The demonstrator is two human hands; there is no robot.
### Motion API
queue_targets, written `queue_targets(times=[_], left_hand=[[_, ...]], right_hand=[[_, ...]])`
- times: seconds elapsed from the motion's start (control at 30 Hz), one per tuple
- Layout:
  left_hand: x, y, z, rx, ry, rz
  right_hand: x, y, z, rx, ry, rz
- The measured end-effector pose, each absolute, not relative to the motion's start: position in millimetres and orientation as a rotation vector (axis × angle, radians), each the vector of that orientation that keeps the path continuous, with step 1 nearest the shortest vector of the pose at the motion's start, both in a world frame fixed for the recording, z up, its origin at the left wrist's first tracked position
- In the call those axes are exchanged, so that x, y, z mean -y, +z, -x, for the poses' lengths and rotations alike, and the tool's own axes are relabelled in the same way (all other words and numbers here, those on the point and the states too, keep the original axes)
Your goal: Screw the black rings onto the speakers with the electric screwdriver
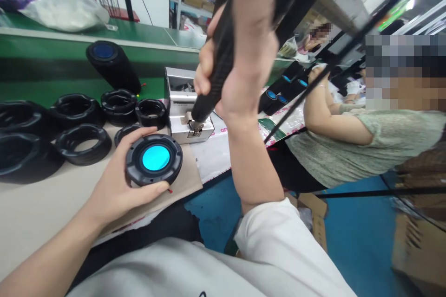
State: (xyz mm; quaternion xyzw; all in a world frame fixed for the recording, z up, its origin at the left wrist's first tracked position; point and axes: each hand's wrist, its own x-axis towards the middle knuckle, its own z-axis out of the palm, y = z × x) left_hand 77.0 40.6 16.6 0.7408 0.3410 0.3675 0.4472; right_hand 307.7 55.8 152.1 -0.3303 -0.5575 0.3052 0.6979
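Observation:
My left hand (121, 181) is wrapped round a black cylindrical speaker (174, 151) whose bright blue disc faces up. In my right hand (247, 65), raised and partly blurred, is a black electric screwdriver (221, 55) tilted downward. Its lower tip meets the front of a silver metal box, a screw feeder (184, 132) by its look; whether a screw sits on the bit cannot be seen. Just behind the speaker lie several black rings (83, 144) with scalloped rims.
Another black speaker (114, 67) leans against the green ledge at the back. A plastic bag (68, 4) lies on that ledge. To the right sits a person in a green top (348, 153), near more speakers (273, 96). Cardboard boxes (420, 250) stand on the blue floor.

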Motion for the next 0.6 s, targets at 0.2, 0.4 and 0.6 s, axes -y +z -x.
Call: queue_targets(times=[0.2, 0.4, 0.6], left_hand=[[-45.8, 14.4, -74.0, -0.814, 0.912, -1.899], [-46.1, 15.1, -73.7, -0.806, 0.921, -1.874], [-43.9, 18.0, -76.7, -0.796, 0.909, -1.832]], right_hand=[[-88.1, 100.0, -321.9, 1.117, 0.621, 0.814], [-71.6, 102.7, -311.0, 1.073, 0.735, 0.841], [-34.5, 148.4, -301.8, 1.072, 0.801, 0.661]])
